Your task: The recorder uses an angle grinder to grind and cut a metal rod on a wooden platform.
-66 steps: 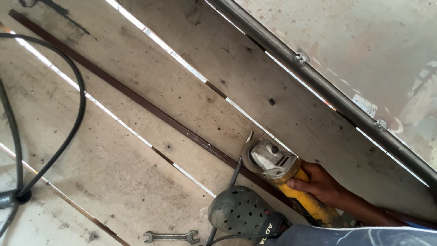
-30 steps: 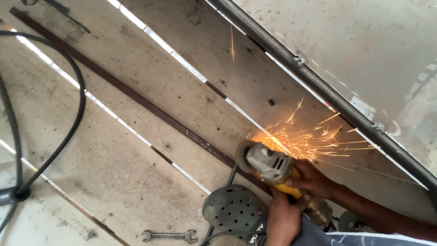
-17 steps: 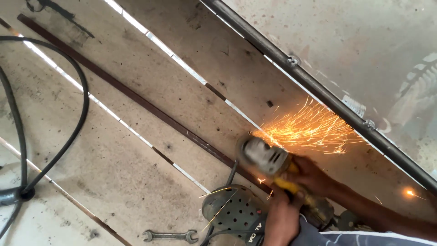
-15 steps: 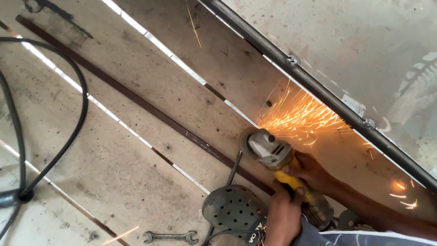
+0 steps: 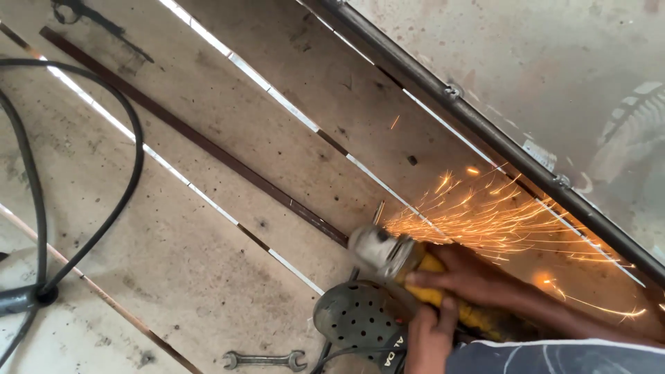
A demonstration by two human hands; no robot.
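A yellow angle grinder (image 5: 389, 253) with a grey head presses on a long dark flat metal bar (image 5: 194, 136) that lies diagonally on the concrete floor. Orange sparks (image 5: 499, 221) spray from the disc to the right. My right hand (image 5: 471, 277) wraps the grinder's yellow body from the right. My left hand (image 5: 428, 339) comes up from below and grips the grinder just behind the head. A foot in a grey perforated clog (image 5: 350, 318) stands by the bar next to the grinder.
A steel wrench (image 5: 263, 359) lies on the floor near the bottom edge. Thick black cable (image 5: 125, 187) loops across the left side. A round steel pipe frame (image 5: 485, 135) runs diagonally along the upper right. Thin bright strips cross the floor.
At first only my right hand held the grinder and no sparks flew. My left hand came onto it, and sparks have sprayed rightward since. The grinder shifted slightly along the bar.
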